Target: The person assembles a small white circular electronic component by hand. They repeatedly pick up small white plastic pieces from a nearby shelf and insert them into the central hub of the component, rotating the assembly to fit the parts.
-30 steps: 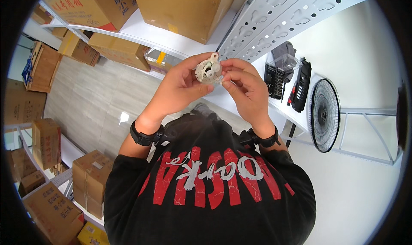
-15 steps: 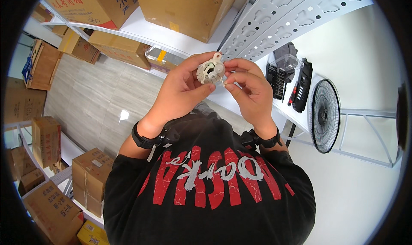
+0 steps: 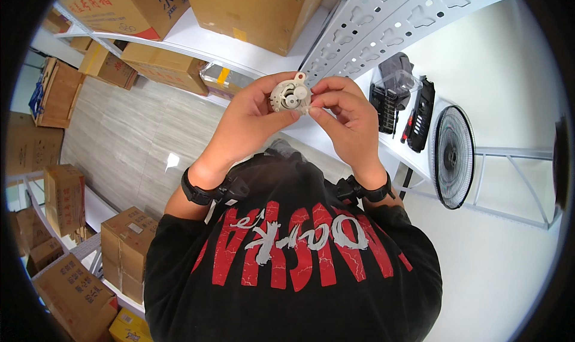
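Note:
A round off-white plastic gear housing (image 3: 281, 96) is held up in front of my chest, its open face toward me. Small gears and a dark round centre show inside it, and a lug with a hole sticks up from its top. My left hand (image 3: 254, 117) grips the housing from the left, thumb along its lower edge and fingers behind. At its right edge, my right hand (image 3: 347, 111) has thumb and fingertips closed on a small white plastic piece (image 3: 307, 109), right against the housing. The fingertips partly hide this piece, so its shape is unclear.
A white shelf bench (image 3: 311, 132) lies beyond my hands, under a grey perforated metal upright (image 3: 383, 27). On the right are a black tool set (image 3: 383, 108), a black slotted case (image 3: 421, 114) and a round fan grille (image 3: 453, 156). Cardboard boxes (image 3: 165, 69) fill shelves at left and back.
The housing has tipped so that its inner gears face me more, and it has shifted slightly left. My right fingertips have come closer to its lower right edge with the small piece.

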Motion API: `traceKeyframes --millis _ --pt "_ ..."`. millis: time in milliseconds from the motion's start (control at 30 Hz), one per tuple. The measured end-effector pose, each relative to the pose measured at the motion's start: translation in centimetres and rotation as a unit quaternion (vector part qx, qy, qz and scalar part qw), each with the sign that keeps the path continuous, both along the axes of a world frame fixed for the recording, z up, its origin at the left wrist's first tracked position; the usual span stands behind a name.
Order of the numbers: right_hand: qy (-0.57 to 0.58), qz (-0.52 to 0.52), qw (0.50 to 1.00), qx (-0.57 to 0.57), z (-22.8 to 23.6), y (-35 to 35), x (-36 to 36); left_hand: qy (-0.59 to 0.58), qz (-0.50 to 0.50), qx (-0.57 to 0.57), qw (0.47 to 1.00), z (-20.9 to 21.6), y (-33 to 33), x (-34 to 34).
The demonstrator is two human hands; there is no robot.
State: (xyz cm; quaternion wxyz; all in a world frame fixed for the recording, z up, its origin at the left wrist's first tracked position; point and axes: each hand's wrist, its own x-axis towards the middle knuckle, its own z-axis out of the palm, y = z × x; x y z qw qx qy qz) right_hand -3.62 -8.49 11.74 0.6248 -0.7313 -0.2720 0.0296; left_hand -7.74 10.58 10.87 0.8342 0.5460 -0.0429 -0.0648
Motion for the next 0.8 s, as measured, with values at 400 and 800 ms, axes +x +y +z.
traceKeyframes --millis 400,800 --pt "0.03 -0.003 0.999 0.015 0.24 -0.12 -0.1 -0.015 -0.002 0.017 1.0 -0.11 -0.41 0.18" --pt "0.029 0.001 1.0 0.003 -0.01 -0.22 0.07 -0.035 0.024 0.059 0.997 -0.18 -0.82 0.19"
